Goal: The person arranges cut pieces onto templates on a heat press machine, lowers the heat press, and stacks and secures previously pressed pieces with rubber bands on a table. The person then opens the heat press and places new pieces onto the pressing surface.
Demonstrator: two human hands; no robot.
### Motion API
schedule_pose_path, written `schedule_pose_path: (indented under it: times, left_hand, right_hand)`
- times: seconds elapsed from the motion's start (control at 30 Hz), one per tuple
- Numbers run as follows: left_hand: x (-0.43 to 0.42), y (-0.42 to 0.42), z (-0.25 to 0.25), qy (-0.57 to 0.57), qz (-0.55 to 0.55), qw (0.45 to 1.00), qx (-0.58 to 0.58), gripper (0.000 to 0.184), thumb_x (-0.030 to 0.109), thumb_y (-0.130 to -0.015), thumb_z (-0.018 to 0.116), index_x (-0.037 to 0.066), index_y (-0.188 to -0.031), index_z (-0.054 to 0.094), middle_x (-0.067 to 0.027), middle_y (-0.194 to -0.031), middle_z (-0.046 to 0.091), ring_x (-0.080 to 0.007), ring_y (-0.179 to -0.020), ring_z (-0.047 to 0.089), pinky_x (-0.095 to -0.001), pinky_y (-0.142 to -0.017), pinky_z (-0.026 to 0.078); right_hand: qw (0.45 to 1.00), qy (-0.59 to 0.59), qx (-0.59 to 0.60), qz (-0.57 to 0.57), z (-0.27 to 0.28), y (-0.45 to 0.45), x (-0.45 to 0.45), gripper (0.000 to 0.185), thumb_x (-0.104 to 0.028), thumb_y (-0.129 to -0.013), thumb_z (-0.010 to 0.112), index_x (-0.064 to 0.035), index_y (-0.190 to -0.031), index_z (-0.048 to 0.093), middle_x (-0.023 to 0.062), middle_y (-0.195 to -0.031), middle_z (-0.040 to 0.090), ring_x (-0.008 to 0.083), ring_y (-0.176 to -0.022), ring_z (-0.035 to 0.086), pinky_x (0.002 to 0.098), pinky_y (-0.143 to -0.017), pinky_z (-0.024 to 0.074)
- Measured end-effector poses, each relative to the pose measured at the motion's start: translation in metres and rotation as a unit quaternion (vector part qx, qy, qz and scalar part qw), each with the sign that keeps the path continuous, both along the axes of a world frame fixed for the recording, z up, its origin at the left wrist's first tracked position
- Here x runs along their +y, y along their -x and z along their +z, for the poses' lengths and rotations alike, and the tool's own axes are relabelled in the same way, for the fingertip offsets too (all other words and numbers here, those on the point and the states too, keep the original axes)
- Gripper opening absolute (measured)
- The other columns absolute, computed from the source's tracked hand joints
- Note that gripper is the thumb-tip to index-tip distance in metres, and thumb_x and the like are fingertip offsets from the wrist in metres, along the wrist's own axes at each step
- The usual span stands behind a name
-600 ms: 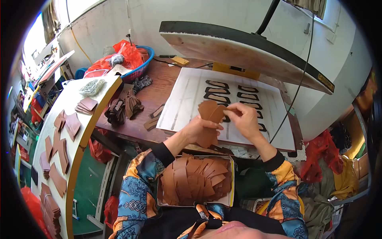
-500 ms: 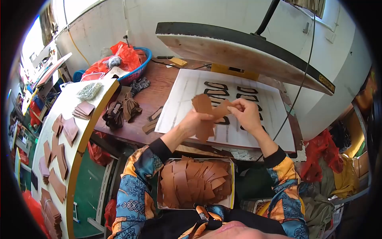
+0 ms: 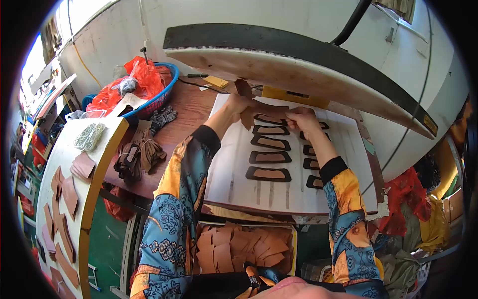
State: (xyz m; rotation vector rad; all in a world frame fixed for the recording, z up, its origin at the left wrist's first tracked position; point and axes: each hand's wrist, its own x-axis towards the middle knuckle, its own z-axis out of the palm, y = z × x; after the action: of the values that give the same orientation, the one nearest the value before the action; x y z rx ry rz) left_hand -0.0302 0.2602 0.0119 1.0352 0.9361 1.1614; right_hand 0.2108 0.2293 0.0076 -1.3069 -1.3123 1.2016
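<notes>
1. On my feed, the left hand [image 3: 238, 105] is closed around brown pieces [image 3: 243, 88] jutting beyond it.
2. I see the right hand [image 3: 302, 119] pinching a brown strip [image 3: 271, 108] that spans between both hands.

1. Held pieces [image 3: 269, 108]: brown;
2. Boxed pieces [image 3: 244, 246]: reddish brown;
3. Framed pieces [image 3: 269, 174]: black borders, brown centres;
4. Board [image 3: 225, 174]: white, marked with grey streaks;
5. Raised plate [image 3: 298, 82]: dark grey rim; off-white underside, mottled with brown stains;
6. Sleeves [image 3: 167, 239]: blue and orange patches, dark ornamental print; cuffs [image 3: 206, 138]: plain black;
7. Basket [image 3: 175, 81]: blue rim; bag [image 3: 105, 94]: red;
8. Side table [image 3: 109, 162]: white top, yellow edge;
9. Workbench [image 3: 186, 107]: reddish brown, streaked.
</notes>
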Motion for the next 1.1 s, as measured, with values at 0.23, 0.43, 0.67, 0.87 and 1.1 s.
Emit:
schedule_pose_path:
  times: [0.23, 0.43, 0.67, 0.87, 1.1]
  left_hand:
    - [0.03, 0.012, -0.02, 0.109, 0.041, 0.99, 0.084, 0.034, -0.01, -0.079, 0.055, -0.014, -0.112, 0.048, -0.0258, -0.093, 0.056, -0.0363, -0.071, 0.066, -0.0398, -0.058, 0.059]
    - [0.03, 0.013, -0.023, 0.106, 0.056, 0.991, 0.059, 0.029, -0.011, -0.08, 0.053, -0.015, -0.108, 0.048, -0.0257, -0.094, 0.055, -0.0376, -0.073, 0.066, -0.0413, -0.057, 0.059]
    - [0.028, 0.011, -0.022, 0.094, 0.061, 0.994, 0.006, 0.026, -0.011, -0.079, 0.054, -0.012, -0.104, 0.05, -0.0245, -0.091, 0.055, -0.0351, -0.067, 0.064, -0.0421, -0.051, 0.056]
    - [0.031, 0.004, -0.026, 0.071, -0.003, 0.997, 0.015, 0.03, -0.012, -0.077, 0.054, -0.012, -0.107, 0.048, -0.0238, -0.093, 0.055, -0.0337, -0.072, 0.065, -0.0408, -0.057, 0.058]
    - [0.026, 0.0, -0.027, 0.101, -0.032, 0.993, 0.04, 0.03, -0.013, -0.078, 0.052, -0.013, -0.107, 0.045, -0.0252, -0.096, 0.053, -0.0309, -0.077, 0.065, -0.0384, -0.06, 0.059]
  right_hand:
    - [0.996, 0.051, -0.067, -0.027, -0.035, -0.001, 0.035, 0.012, -0.005, -0.08, 0.068, 0.0033, -0.084, 0.06, 0.0075, -0.067, 0.061, 0.0104, -0.048, 0.052, 0.0219, -0.04, 0.0414]
    - [0.998, 0.058, -0.014, -0.022, -0.025, -0.005, 0.036, 0.014, -0.005, -0.08, 0.068, 0.0031, -0.085, 0.059, 0.0076, -0.067, 0.061, 0.0086, -0.047, 0.05, 0.0204, -0.039, 0.0381]
    - [0.994, 0.071, -0.082, -0.015, -0.031, -0.008, 0.036, 0.011, -0.006, -0.08, 0.069, 0.0001, -0.085, 0.06, 0.0051, -0.067, 0.061, 0.0066, -0.05, 0.049, 0.0177, -0.038, 0.036]
    - [0.992, 0.063, -0.11, -0.018, -0.029, -0.004, 0.035, 0.011, -0.004, -0.08, 0.068, 0.0018, -0.084, 0.06, 0.0052, -0.065, 0.06, 0.0063, -0.049, 0.048, 0.0176, -0.036, 0.0334]
    - [0.863, -0.054, -0.499, -0.061, -0.023, -0.001, 0.03, 0.028, -0.022, -0.071, 0.077, -0.0062, -0.09, 0.065, 0.01, -0.085, 0.067, 0.0256, -0.085, 0.065, 0.0352, -0.072, 0.0521]
